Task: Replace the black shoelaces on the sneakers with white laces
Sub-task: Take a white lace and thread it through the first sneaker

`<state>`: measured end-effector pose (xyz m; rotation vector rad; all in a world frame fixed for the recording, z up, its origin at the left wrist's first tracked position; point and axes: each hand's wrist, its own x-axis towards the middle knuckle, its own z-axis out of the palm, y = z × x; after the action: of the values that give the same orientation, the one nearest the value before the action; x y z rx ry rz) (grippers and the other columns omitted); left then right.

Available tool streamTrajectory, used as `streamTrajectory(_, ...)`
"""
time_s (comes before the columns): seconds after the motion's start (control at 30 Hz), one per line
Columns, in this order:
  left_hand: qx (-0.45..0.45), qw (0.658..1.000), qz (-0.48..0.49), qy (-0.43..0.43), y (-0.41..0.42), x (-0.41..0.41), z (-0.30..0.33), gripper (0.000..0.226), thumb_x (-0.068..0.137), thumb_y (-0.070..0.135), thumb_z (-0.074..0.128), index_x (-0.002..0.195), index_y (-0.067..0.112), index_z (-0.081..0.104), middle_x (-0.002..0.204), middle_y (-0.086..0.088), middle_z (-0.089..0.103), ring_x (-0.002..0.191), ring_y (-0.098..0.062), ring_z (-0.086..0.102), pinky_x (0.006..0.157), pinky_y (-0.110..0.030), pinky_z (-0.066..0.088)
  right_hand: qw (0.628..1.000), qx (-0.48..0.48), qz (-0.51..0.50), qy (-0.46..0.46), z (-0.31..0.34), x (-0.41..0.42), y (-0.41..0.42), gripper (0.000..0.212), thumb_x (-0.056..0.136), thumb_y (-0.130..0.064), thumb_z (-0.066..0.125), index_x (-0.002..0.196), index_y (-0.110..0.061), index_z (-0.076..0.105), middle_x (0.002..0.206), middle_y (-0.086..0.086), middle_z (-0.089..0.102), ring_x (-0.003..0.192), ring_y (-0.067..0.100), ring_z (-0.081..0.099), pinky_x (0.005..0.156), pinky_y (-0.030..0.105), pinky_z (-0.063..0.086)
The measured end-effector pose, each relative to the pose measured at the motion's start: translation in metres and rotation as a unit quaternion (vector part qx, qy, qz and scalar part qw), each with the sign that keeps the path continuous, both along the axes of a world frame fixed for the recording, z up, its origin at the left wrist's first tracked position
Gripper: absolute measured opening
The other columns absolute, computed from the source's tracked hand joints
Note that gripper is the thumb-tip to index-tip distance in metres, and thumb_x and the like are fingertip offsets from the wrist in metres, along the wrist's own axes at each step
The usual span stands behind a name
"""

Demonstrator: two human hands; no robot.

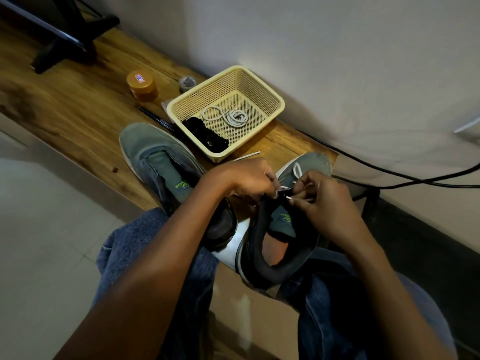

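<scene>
White lace [297,169] partly threaded through front eyelets of right sneaker [281,229], which lies at near bench [78,120] edge over person's lap. Left hand [249,179] pinches lace at tongue; right hand [322,196] pinches lace tip. Left sneaker [155,162] unlaced, just beside, on bench. Behind: cream basket [270,100] holding coiled white lace [235,117] and black laces [207,136]. Orange jar [142,84] farther left.

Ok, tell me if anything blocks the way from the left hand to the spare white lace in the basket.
Only the basket's near wall lies between. The left hand must lift over it; the white lace lies uncovered, beside the black laces.
</scene>
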<state>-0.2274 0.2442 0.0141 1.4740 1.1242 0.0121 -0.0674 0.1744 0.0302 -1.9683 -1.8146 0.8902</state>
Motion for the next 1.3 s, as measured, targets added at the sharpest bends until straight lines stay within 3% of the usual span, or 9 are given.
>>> streamTrajectory(0.1,0.002,1.0,0.001,0.0,0.0,0.001,0.001,0.021,0.089,0.004,0.062,0.108,0.004,0.07,0.108,-0.02,0.069,0.086,-0.026,0.064,0.085,-0.042,0.054,1.0,0.008,0.005,-0.023,-0.003,-0.007,-0.001,0.021,0.082,-0.002,0.069,0.085,-0.014,0.053,0.076,-0.001,0.066,0.074,0.012,0.064,0.069,0.031,0.05)
streamTrajectory(0.23,0.001,1.0,0.005,-0.008,0.0,0.0,0.002,0.021,0.088,0.003,0.062,0.108,0.003,0.07,0.105,-0.021,0.069,0.081,-0.022,0.061,0.084,-0.041,0.054,1.0,0.009,-0.011,-0.004,-0.004,-0.008,-0.001,0.024,0.083,-0.003,0.068,0.082,-0.016,0.049,0.073,0.0,0.065,0.07,0.009,0.063,0.059,0.017,0.045)
streamTrajectory(0.43,0.0,1.0,0.006,-0.016,0.0,0.0,0.001,0.021,0.088,0.002,0.062,0.108,0.002,0.07,0.099,-0.017,0.07,0.079,-0.021,0.063,0.074,-0.033,0.055,0.999,0.022,-0.034,0.001,0.0,-0.011,0.0,0.024,0.082,-0.004,0.069,0.078,-0.016,0.048,0.076,0.005,0.063,0.075,0.018,0.063,0.069,0.038,0.052)
streamTrajectory(0.53,-0.03,0.999,0.012,-0.033,0.0,0.001,0.001,0.021,0.094,0.003,0.053,0.108,-0.004,0.067,0.088,-0.014,0.066,0.066,-0.019,0.064,0.065,-0.026,0.053,0.999,0.022,-0.021,-0.019,-0.002,-0.01,-0.001,0.026,0.083,-0.002,0.067,0.077,-0.016,0.047,0.074,0.002,0.061,0.071,0.012,0.059,0.063,0.026,0.045)
streamTrajectory(0.63,-0.059,0.996,0.022,-0.059,-0.001,0.005,-0.001,0.025,0.101,0.005,0.039,0.103,-0.005,0.062,0.081,-0.013,0.062,0.057,-0.016,0.064,0.067,-0.034,0.055,0.998,0.043,-0.021,-0.027,-0.004,-0.01,-0.003,0.031,0.083,0.004,0.063,0.072,-0.018,0.044,0.068,-0.004,0.055,0.062,0.0,0.05,0.055,0.014,0.037)
streamTrajectory(0.77,0.01,0.999,0.021,-0.049,-0.001,0.008,-0.007,0.016,0.097,0.003,0.05,0.085,0.007,0.06,0.07,-0.008,0.063,0.052,-0.016,0.064,0.067,-0.037,0.055,0.998,0.051,-0.04,-0.016,-0.006,-0.013,-0.005,0.041,0.083,0.007,0.063,0.067,-0.022,0.039,0.064,-0.009,0.051,0.063,-0.017,0.051,0.053,0.009,0.037)
streamTrajectory(0.93,0.017,0.998,0.02,-0.051,-0.001,0.009,-0.008,0.014,0.095,0.005,0.056,0.082,0.012,0.057,0.072,-0.009,0.064,0.051,-0.016,0.064,0.064,-0.038,0.052,0.998,0.038,-0.039,-0.021,-0.004,-0.01,-0.002,0.032,0.081,-0.002,0.07,0.076,-0.023,0.046,0.073,-0.005,0.062,0.075,0.013,0.062,0.067,0.03,0.046)
streamTrajectory(1.07,0.022,0.998,0.017,-0.053,-0.001,0.009,-0.008,0.016,0.095,0.005,0.056,0.081,0.013,0.056,0.072,-0.008,0.064,0.052,-0.016,0.062,0.057,-0.029,0.05,0.999,0.023,-0.033,-0.021,-0.001,-0.01,-0.001,0.026,0.08,-0.002,0.071,0.085,-0.019,0.052,0.076,-0.006,0.065,0.079,0.014,0.066,0.079,0.041,0.052)
streamTrajectory(1.3,0.038,0.998,0.01,-0.043,-0.001,0.01,-0.007,0.015,0.093,0.007,0.06,0.08,0.015,0.058,0.069,-0.002,0.065,0.056,-0.018,0.065,0.068,-0.039,0.054,0.999,0.011,-0.043,-0.006,-0.004,-0.005,0.0,0.026,0.08,-0.004,0.073,0.085,-0.017,0.052,0.077,-0.002,0.068,0.079,0.012,0.067,0.075,0.034,0.052)
